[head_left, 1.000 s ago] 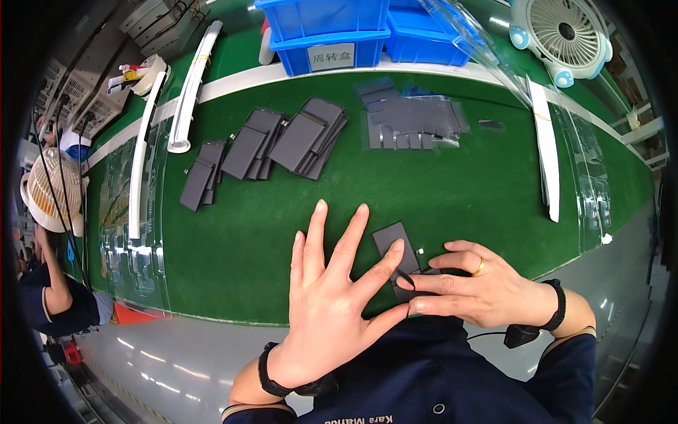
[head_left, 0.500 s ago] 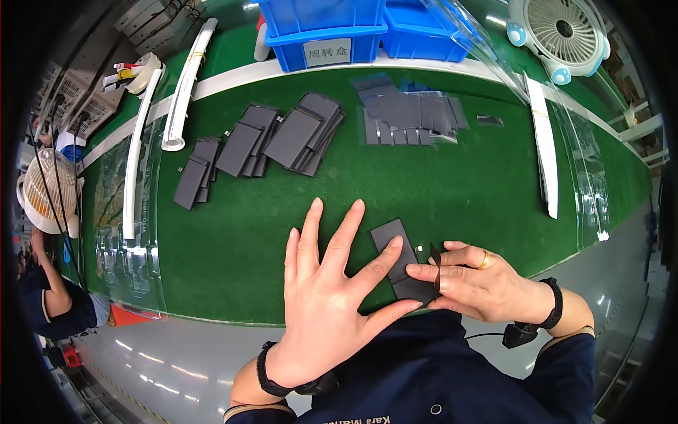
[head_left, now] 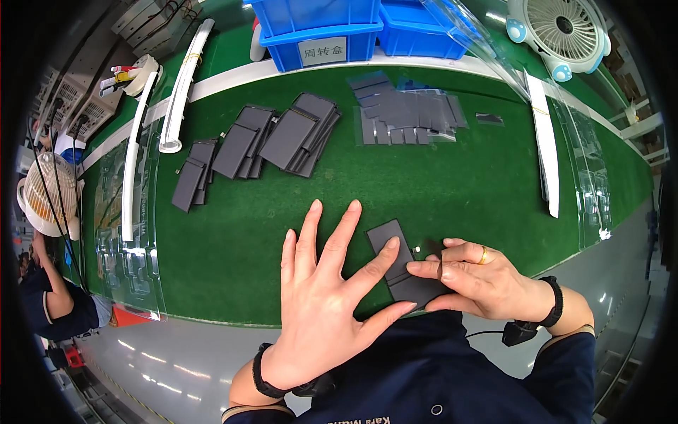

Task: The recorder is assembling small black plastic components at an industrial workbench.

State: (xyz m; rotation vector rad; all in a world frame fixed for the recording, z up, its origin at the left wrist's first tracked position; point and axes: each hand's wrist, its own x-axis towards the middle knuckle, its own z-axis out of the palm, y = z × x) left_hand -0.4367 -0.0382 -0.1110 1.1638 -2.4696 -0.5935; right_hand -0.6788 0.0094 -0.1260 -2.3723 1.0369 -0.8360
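Bright, even light fills the counter around the right fingers. White glare streaks the floor and plastic sheet left of them. The dark film they pinch looks smeared; farthest out, straight edges bend and corners blacken.

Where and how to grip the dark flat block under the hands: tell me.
Probably at the far end of the dark flat block, pinched across its two long edges, coming from the far side. That end is bare, while the left hand and right hand crowd the rest, and a small white connector sits beside the right edge.
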